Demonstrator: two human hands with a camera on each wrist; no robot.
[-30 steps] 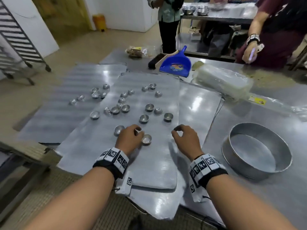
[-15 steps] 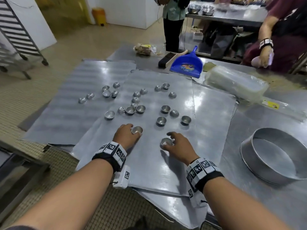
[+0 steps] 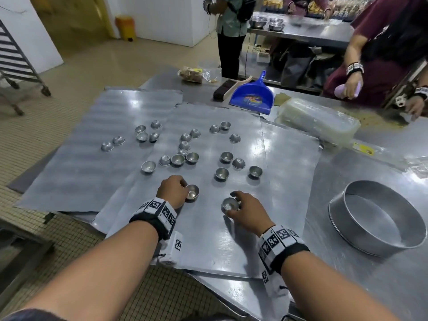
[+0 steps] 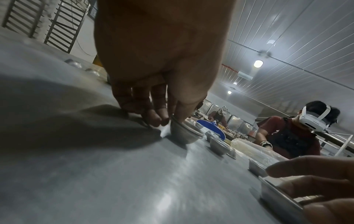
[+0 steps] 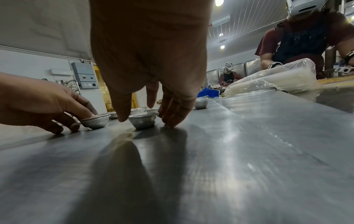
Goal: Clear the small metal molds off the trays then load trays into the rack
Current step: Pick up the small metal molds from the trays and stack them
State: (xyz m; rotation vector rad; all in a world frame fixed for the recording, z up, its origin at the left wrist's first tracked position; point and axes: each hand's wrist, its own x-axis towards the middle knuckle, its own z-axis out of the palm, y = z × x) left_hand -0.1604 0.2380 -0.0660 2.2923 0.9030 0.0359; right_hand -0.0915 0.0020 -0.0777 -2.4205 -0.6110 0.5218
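Observation:
Several small metal molds (image 3: 222, 173) lie scattered over overlapping flat metal trays (image 3: 208, 246). My left hand (image 3: 183, 191) pinches the rim of one mold (image 3: 192, 193) near the middle tray's front; in the left wrist view the thumb is inside the rim of that mold (image 4: 184, 134) and the fingers are outside. My right hand (image 3: 239, 205) curls round another mold (image 3: 229, 205), which stands on the tray. In the right wrist view the thumb and fingers flank this mold (image 5: 142, 120).
A round metal ring pan (image 3: 375, 218) stands on the table at the right. A blue dustpan (image 3: 252, 96), a brush (image 3: 222, 89) and a plastic-wrapped pack (image 3: 317, 121) lie at the back. The tray rack (image 3: 14, 63) stands far left. People work across the table.
My right hand moved left onto a mold and closed round it. My left hand took a mold by its rim. The view shifted a little.

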